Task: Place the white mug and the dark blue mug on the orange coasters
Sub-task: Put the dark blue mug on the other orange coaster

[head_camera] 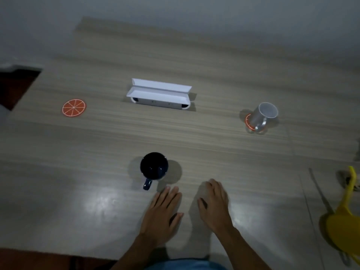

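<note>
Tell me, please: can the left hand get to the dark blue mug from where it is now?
Probably yes. The left hand lies flat and empty on the table, just near and to the right of the dark blue mug. Nothing stands between them, and the mug's handle points towards the person.

Dim scene overall; colours muted and greyish. Light comes from above and near me: two broad glare patches on the table (194, 133), one toward its near left corner, a fainter one near its near right edge. Far edge and far corners fall off into murk.

The dark blue mug (154, 166) casts soft double shadows to both sides. My left hand (162, 215) and right hand (214, 207) throw diffuse shadows on the table beside them. My right hand's fingers (213, 187) are smeared by motion blur.

Wide-angle distortion: table edges bow and splay outward. Wood grain looks streaky and soft, especially far. Yellow object (342, 227) at the right edge is stretched and unsharp.
</note>
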Tool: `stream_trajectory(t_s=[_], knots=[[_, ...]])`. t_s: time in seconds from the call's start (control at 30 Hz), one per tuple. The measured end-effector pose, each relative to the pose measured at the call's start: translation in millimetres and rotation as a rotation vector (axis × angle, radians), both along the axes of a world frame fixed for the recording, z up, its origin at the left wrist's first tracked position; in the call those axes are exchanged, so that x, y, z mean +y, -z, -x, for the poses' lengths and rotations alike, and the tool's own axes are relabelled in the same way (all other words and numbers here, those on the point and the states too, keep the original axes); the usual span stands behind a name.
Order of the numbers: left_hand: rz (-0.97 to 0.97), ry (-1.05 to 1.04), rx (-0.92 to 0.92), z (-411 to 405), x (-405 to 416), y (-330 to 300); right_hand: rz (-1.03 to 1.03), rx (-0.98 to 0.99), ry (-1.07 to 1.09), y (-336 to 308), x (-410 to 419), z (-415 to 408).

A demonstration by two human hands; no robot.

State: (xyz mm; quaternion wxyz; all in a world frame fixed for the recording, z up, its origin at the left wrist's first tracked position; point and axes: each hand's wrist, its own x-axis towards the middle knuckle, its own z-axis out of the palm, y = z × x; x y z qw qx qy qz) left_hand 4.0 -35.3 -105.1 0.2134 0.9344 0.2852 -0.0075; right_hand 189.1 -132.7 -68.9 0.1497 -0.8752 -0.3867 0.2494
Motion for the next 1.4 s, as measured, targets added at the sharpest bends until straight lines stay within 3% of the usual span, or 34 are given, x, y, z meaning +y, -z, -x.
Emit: stream_trajectory(t_s=[0.17,0.27,0.4,0.53,0.93,1.17,1.3,1.4], knots=[[0.014,-0.171,0.010,76.8,19.7,-2.2,0.060,-0.041,0.104,7.5,4.8,34.3],[0.014,-0.270,0.006,111.7,47.4,-4.9,-0.096,0.002,0.233,-6.6,27.5,51.2],[0.002,-0.383,0.025,140.8,96.0,-7.9,-0.431,0.516,0.497,-50.2,73.1,97.0],[-0.009,-0.398,0.034,158.5,139.7,-15.3,-0.586,0.762,0.599,-69.4,100.4,134.0],[-0.017,-0.445,0.028,184.7,206.2,-18.5,-0.569,1.033,0.953,-82.9,134.6,166.2],[-0.068,-0.450,0.062,184.7,205.0,-14.0,-0.360,1.297,0.925,-79.8,146.0,174.9],[-0.060,-0.451,0.051,184.8,205.2,-13.6,-0.369,1.271,0.923,-74.9,158.7,172.7],[-0.062,-0.445,0.044,185.6,205.5,-12.6,-0.444,1.100,0.948,-70.4,164.5,173.8]])
